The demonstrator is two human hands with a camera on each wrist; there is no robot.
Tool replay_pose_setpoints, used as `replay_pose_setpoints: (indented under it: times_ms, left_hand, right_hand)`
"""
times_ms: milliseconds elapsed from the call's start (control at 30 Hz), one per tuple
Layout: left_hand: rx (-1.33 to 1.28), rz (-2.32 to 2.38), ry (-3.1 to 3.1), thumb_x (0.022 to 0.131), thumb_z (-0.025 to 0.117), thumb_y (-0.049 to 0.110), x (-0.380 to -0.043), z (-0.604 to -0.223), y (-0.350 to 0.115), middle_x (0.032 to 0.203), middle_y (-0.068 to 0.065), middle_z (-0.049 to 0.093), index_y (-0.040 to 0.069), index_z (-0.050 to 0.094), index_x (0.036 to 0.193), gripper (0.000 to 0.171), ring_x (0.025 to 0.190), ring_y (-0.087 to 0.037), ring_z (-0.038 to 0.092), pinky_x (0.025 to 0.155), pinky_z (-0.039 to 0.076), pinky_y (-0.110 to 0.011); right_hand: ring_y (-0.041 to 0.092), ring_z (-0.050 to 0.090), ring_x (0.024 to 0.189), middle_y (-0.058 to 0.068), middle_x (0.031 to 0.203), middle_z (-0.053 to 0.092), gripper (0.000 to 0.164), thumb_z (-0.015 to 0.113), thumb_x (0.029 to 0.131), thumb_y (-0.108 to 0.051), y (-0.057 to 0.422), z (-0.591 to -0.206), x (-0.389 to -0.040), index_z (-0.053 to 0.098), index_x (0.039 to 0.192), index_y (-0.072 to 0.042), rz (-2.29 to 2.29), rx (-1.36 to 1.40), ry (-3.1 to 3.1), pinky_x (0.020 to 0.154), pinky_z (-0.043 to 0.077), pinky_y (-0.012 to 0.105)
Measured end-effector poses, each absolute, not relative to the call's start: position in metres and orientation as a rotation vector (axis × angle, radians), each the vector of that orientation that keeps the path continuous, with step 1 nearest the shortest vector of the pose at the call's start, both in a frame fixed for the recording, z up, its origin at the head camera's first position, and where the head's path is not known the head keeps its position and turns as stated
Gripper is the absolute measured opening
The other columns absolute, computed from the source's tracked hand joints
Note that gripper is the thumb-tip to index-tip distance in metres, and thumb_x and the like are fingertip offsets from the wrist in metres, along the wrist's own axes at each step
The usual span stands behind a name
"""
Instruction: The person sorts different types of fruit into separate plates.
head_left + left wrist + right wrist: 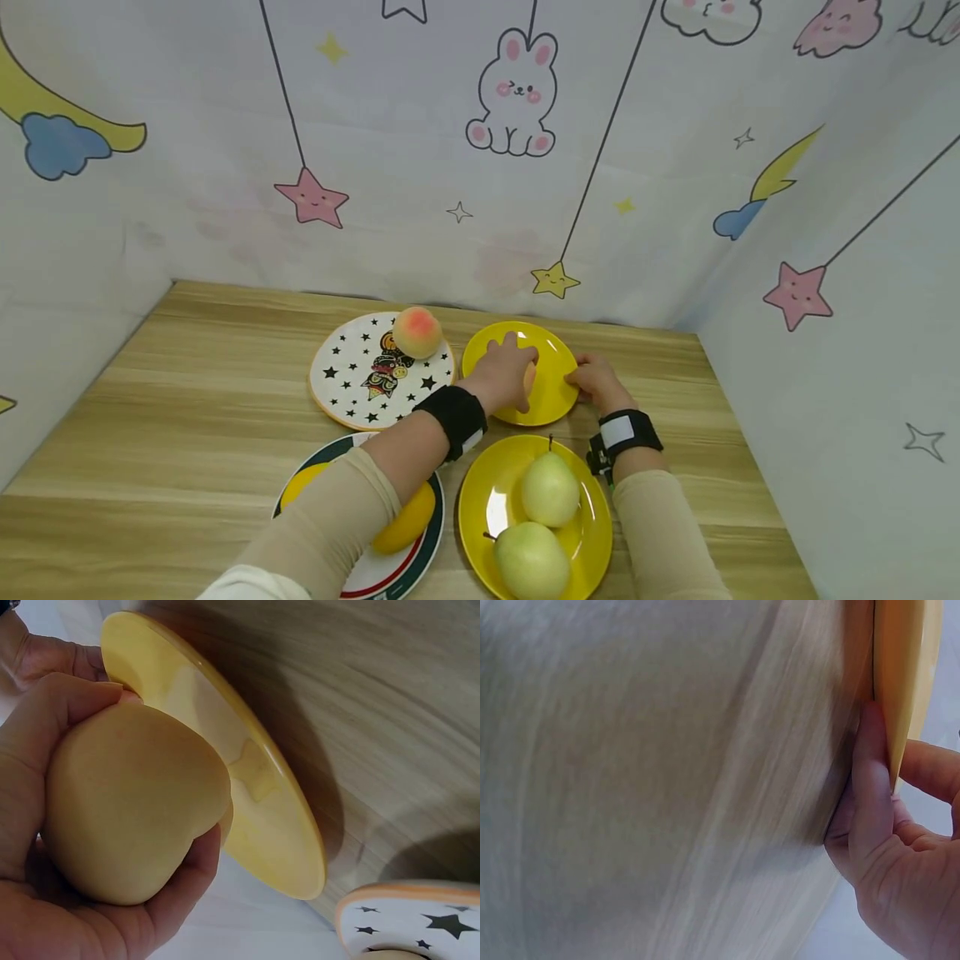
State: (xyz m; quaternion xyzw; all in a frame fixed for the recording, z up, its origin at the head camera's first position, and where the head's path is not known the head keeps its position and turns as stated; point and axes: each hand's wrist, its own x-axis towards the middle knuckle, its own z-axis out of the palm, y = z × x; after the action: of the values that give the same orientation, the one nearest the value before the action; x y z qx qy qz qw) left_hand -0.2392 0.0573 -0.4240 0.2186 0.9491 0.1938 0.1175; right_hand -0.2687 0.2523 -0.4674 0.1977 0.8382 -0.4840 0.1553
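My left hand [504, 373] holds a peach [135, 806], thumb and fingers curled round it, above the far yellow plate [553, 354]. In the head view most of that peach is hidden behind the hand. At the same plate's right rim, my right hand [597, 383] pinches the edge; the right wrist view shows the thumb on one side of the rim and fingers [871, 772] beneath it. Just left stands a white star-patterned plate [337, 379] with another peach [417, 332] near its back right edge.
Nearer the front, a second yellow plate [480, 500] bears two pale green pears [551, 490]. Beside it a dark-rimmed white plate [429, 550] carries yellow fruit [408, 518], partly covered by the left forearm. Cartoon-printed cloth walls [405, 242] enclose the wooden table [187, 400].
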Motion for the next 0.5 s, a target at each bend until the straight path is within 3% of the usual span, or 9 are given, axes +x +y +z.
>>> replay_pose_setpoints:
  times_ms: [500]
  left_hand:
    - [0.592, 0.51, 2.748, 0.069, 0.09, 0.027, -0.2425, -0.4319, 0.0655, 0.13, -0.014, 0.041, 0.02, 0.055, 0.135, 0.075, 0.107, -0.032, 0.042, 0.082, 0.051, -0.035]
  right_hand:
    - [0.015, 0.054, 0.065, 0.018, 0.109, 0.052, 0.038, 0.061, 0.091, 0.002, 0.2525, -0.4686, -0.2701, 0.05, 0.128, 0.005, -1.361, 0.568, 2.411, 0.054, 0.049, 0.023]
